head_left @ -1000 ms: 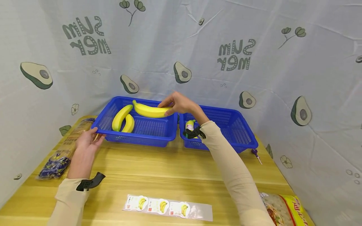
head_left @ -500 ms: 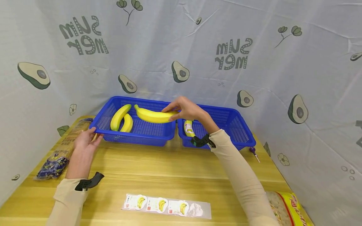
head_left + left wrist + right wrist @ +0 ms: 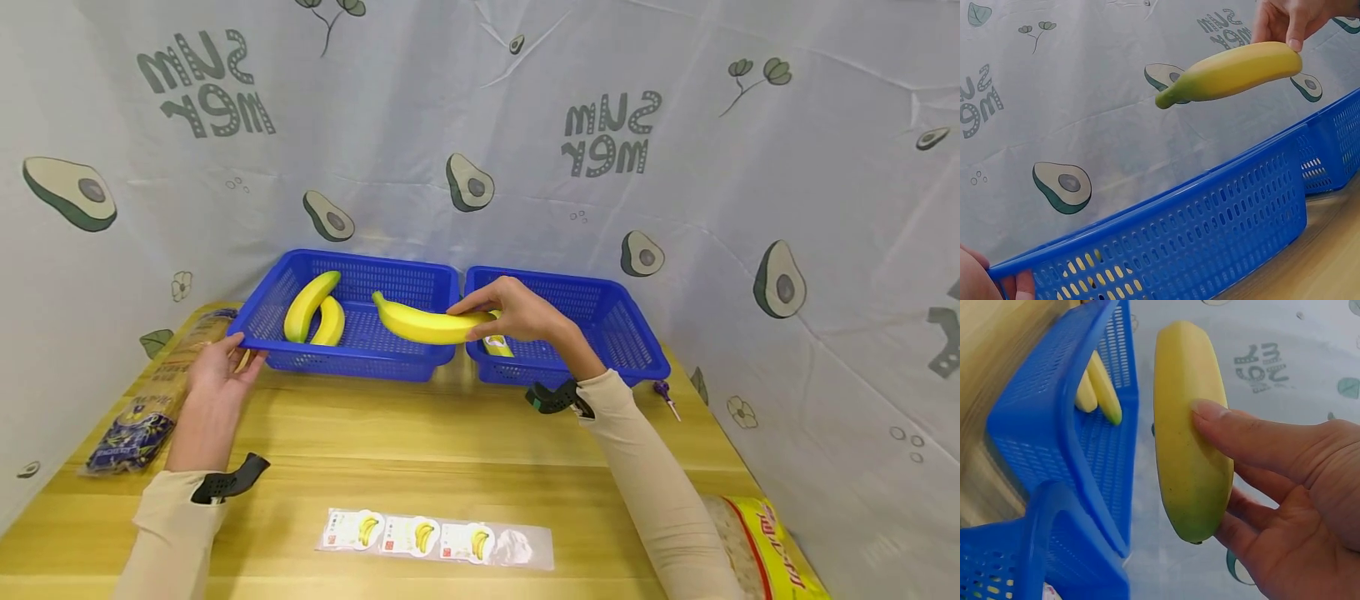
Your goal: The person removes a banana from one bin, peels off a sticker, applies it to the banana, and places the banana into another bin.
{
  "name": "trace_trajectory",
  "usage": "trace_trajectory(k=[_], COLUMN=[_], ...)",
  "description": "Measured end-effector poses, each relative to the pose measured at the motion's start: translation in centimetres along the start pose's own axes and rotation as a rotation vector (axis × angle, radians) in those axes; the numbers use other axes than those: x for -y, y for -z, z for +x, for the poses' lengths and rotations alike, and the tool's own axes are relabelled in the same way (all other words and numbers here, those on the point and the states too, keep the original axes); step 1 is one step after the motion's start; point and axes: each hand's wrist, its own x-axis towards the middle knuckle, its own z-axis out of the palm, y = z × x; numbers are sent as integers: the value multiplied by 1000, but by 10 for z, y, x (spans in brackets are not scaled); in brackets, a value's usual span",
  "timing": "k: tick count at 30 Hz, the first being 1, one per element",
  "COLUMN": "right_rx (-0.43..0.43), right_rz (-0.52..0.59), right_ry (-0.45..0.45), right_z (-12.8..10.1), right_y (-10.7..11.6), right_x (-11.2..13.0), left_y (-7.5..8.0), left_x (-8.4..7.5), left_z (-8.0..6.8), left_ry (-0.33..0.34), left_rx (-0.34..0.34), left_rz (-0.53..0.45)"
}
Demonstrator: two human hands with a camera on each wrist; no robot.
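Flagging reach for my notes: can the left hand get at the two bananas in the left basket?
Probably yes: the left hand grips the left basket near the two bananas, and the open top looks free. It would likely have to let go first.

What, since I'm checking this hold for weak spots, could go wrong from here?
The right hand pinches the held banana near one end, so the unsupported stem end might dip or twist loose. If dropped, it could strike the stickered banana in the right basket. The left hand holds the left basket near a corner; a tug might shift it.
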Motion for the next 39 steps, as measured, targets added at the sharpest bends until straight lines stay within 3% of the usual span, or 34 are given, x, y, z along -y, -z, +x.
trace_trajectory(k=[16,22,32,39], right_rx=[4,8,-6,-1], right_rz=[28,64,95,121], right_ry=[30,33,25,1], right_z=[-41,-55,-73,-85], right_y=[-24,-33,-48,-63], right_x=[-12,-14,-22,-29], left_y=[3,2,6,11], left_x=[0,3,20,38], left_z=[0,-2,-5,-8], left_ry=[26,69,215,176], left_rx=[-29,-11,212,455], left_rz=[-12,78,434,782])
